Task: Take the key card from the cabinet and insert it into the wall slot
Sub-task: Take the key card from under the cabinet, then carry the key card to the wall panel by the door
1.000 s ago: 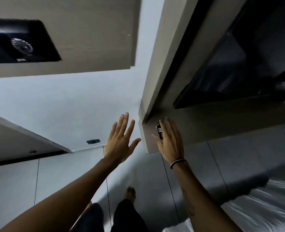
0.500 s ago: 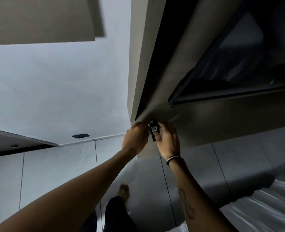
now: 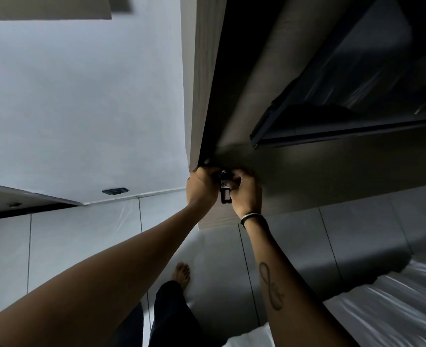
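Above both hands, the cabinet (image 3: 232, 101) is filling the upper right of the view, its pale outer edge running down to a corner just over the knuckles. Left of the hands, a plain light wall (image 3: 81, 108) is leaving wide open room. Below them, grey floor tiles (image 3: 357, 234) are lying clear apart from one bare foot (image 3: 182, 272). Lower right of the hands, white bedding (image 3: 392, 309) is showing. Right of and above the hands, a dark screen (image 3: 357, 83) is sitting in the cabinet recess; what else is inside cannot be told. Left hand (image 3: 202, 186) is curling closed at the cabinet corner, fingers meeting the key card (image 3: 225, 190) from its left side. Right hand (image 3: 245, 192) is wrapping partly closed around the card from the right, with a band (image 3: 250, 217) on its wrist. Card is sitting between the two hands, against the cabinet's lower panel: small, dark, with a white patch near its top. Finer detail is too small to read.
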The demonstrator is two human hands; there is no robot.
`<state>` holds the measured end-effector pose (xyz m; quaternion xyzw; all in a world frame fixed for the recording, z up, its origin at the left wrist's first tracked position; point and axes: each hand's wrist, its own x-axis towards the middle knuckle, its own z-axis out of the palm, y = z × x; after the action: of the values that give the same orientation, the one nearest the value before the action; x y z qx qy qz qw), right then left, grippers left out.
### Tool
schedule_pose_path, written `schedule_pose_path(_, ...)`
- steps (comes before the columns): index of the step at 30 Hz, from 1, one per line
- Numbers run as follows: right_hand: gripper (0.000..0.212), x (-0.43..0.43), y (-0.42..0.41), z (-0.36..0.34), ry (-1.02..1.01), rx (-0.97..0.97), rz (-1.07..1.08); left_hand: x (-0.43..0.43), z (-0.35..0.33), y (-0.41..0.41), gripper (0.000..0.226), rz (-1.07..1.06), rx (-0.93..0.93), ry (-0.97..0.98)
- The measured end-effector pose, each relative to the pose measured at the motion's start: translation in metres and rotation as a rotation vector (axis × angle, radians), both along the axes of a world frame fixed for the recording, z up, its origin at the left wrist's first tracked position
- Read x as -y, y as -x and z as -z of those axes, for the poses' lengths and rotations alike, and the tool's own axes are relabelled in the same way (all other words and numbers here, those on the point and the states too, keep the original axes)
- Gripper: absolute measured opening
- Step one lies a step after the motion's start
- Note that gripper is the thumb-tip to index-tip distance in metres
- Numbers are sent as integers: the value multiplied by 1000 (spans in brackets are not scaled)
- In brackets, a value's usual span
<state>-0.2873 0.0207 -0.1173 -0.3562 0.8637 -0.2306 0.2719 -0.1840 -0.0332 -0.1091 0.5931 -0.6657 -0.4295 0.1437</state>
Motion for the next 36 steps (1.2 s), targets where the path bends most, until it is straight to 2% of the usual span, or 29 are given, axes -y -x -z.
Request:
schedule_pose_path(5, 21, 0, 3, 2, 37, 136, 108, -3, 4, -2, 31, -29, -48, -27)
schedule_pose_path(10, 21, -5, 4, -5, 191, 477, 274, -6, 9, -10, 24, -39, -128, -95)
schedule_pose_path(13, 25, -11, -5, -11, 183, 671, 331, -7, 8, -24, 21, -82, -246, -192)
schedule_pose_path(15, 27, -13, -14, -15, 167, 729, 343, -6, 6, -36, 19, -126, -334, -280)
schedule_pose_path(18, 25, -13, -33, -26, 159, 762, 324, -3, -1, -64, 16, -174, -463, -378)
schedule_pose_path(22, 18, -6, -63, -43, 157, 789, 252, 3, -17, -109, 22, -178, -620, -432)
schedule_pose_path(26, 24, 5, -101, -64, 170, 783, 177, 10, -35, -158, 18, -268, -703, -485)
schedule_pose_path(36, 16, 47, -217, -140, 256, 748, -86, 22, -112, -287, 19, -479, -827, -421)
